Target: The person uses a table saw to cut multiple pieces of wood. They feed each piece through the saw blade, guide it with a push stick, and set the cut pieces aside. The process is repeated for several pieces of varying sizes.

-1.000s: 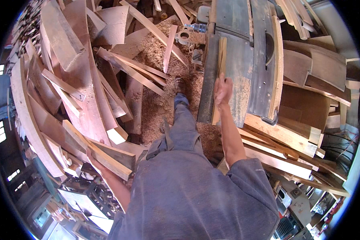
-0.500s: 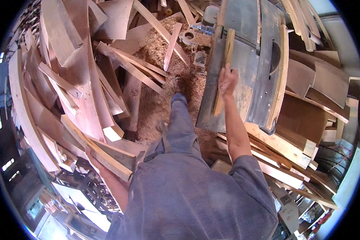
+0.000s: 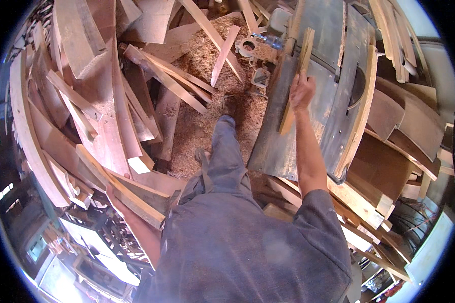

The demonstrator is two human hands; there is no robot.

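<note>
My right hand (image 3: pixel 302 92) is closed around a narrow wooden strip (image 3: pixel 307 50), which lies lengthwise on the grey metal table (image 3: pixel 268 144) of a woodworking machine. The strip runs beside a raised wooden edge on the table's left. At my left side, my left hand (image 3: pixel 115 199) grips a longer wooden strip (image 3: pixel 136 201) from below. Fingertips show past its far edge, while the strip hides the rest of those fingers. This second strip slants down toward my waist, close to a pile of boards.
Curved boards (image 3: pixel 108 96) are heaped at the left. Sawdust and shavings (image 3: pixel 207 55) cover the floor ahead, with loose offcuts (image 3: pixel 225 55) on top. A round dark opening (image 3: pixel 358 86) is in the machine table. More planks (image 3: pixel 361 202) are stacked at the right.
My right hand and its strip have slid forward along the machine table. My left hand still grips its strip in nearly the same place. The whole view has shifted slightly.
</note>
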